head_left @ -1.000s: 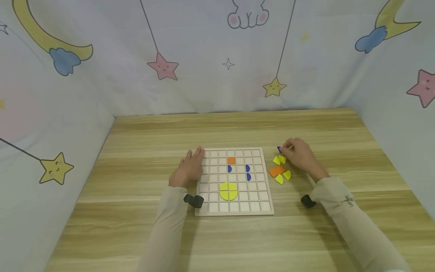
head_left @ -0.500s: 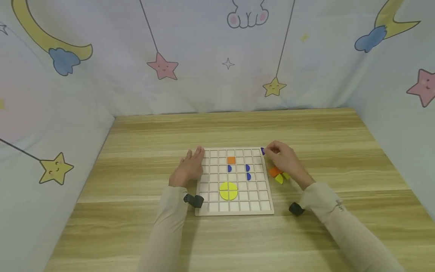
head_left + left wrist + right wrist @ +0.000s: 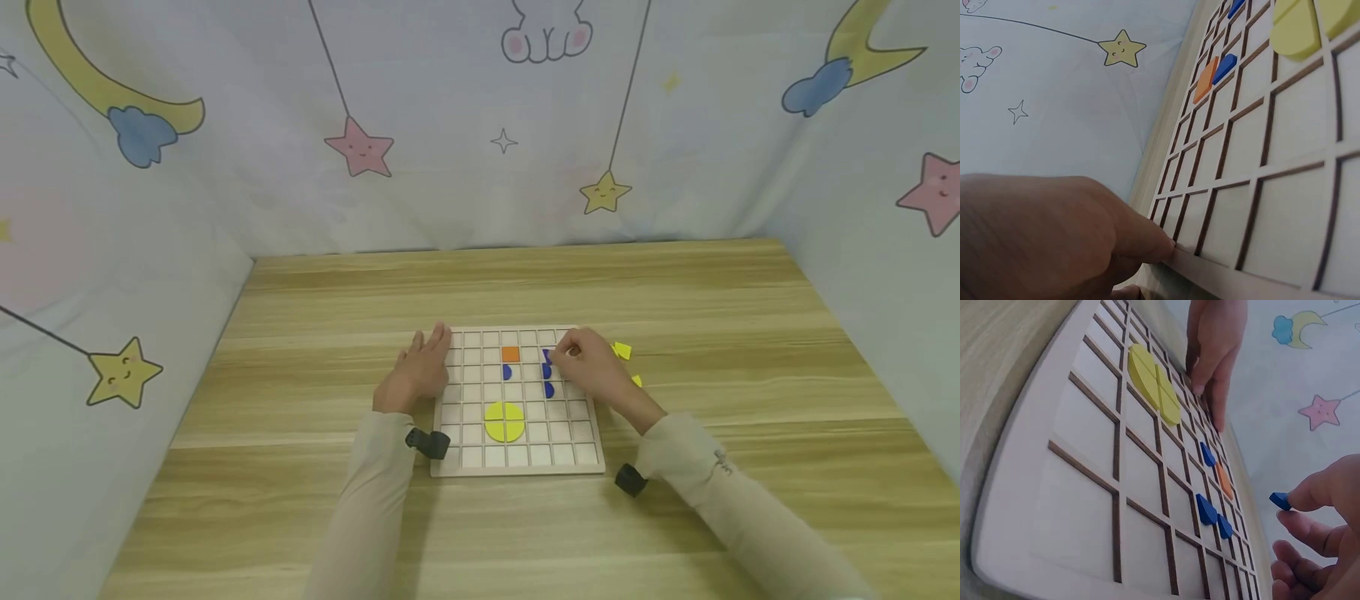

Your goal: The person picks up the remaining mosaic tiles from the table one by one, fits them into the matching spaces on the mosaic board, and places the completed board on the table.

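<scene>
A pale wooden grid board point(image 3: 472, 456) lies on the table. Along its left edge rests my left hand point(image 3: 418, 371), fingers extended and holding nothing. Between thumb and forefinger my right hand point(image 3: 596, 362) pinches a small blue tile point(image 3: 1280, 500) over the board's upper right. Just below that, two blue half-round tiles point(image 3: 548, 389) sit in neighbouring cells, one above the other. Another blue half-round tile point(image 3: 507, 372) lies under an orange square tile point(image 3: 511, 354). Lower down, several yellow quarter-round tiles point(image 3: 494, 412) form a circle.
Right of the board, loose yellow tiles point(image 3: 622, 350) show on the wooden table point(image 3: 330, 292), partly covered by the right hand. A patterned white cloth point(image 3: 450, 200) hangs behind the table and along both sides. Black wrist cameras point(image 3: 429, 443) sit at both cuffs.
The right hand has carried the blue tile leftward from the loose pieces to over the board's upper right. It now hides the loose orange piece. The left hand has stayed still.
</scene>
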Action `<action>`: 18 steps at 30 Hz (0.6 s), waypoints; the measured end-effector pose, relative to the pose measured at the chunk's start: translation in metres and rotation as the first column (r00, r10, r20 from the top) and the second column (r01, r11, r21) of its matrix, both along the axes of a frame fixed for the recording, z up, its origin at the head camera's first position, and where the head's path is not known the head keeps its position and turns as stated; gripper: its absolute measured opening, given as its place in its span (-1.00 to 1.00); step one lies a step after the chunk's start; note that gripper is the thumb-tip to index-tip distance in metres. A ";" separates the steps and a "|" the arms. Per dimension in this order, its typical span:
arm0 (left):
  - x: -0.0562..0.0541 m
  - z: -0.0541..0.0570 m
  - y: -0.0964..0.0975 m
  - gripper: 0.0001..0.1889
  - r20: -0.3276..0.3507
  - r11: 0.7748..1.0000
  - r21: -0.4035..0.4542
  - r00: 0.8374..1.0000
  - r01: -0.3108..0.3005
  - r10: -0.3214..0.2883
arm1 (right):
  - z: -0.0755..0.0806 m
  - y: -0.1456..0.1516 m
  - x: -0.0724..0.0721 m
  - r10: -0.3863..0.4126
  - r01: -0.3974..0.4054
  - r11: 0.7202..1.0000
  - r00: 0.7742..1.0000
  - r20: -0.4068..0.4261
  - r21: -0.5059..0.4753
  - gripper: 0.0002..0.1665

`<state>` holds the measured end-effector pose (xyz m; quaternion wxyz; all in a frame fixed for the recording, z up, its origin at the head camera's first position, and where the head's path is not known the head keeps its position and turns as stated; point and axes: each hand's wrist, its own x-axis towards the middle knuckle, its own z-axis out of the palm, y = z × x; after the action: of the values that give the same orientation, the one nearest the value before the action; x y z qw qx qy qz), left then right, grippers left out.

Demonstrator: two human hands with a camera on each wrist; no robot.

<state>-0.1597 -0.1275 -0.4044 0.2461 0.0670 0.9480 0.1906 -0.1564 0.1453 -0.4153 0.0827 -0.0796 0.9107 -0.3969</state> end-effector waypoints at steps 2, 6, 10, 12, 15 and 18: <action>0.000 0.001 0.000 -0.36 -0.001 1.000 0.002 1.000 0.000 0.000 | 0.000 -0.006 0.002 0.013 -0.013 1.000 1.000 -0.019 0.010 -0.81; 0.000 0.002 0.000 -0.37 -0.002 1.000 0.004 1.000 0.001 -0.001 | -0.001 -0.017 0.007 0.041 -0.037 0.997 0.997 -0.067 0.064 -0.80; 0.000 0.002 0.000 -0.37 -0.002 1.000 0.000 1.000 0.002 -0.002 | -0.002 -0.025 0.012 0.094 -0.069 0.981 0.986 -0.136 0.179 -0.82; 0.001 0.002 0.000 -0.37 0.001 1.000 0.000 1.000 0.001 -0.001 | -0.003 -0.028 0.015 0.130 -0.089 0.968 0.978 -0.164 0.236 -0.82; 0.001 0.003 0.001 -0.37 0.000 1.000 0.002 1.000 0.004 -0.004 | -0.003 -0.031 0.018 0.165 -0.106 0.950 0.968 -0.186 0.294 -0.80; 0.002 0.003 0.002 -0.37 -0.004 1.000 0.006 1.000 0.006 -0.006 | -0.002 -0.035 0.021 0.179 -0.110 0.938 0.966 -0.186 0.329 -0.79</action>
<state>-0.1579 -0.1260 -0.4009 0.2444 0.0712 0.9477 0.1925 -0.1352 0.1104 -0.4169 0.0252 -0.1745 0.9575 -0.2281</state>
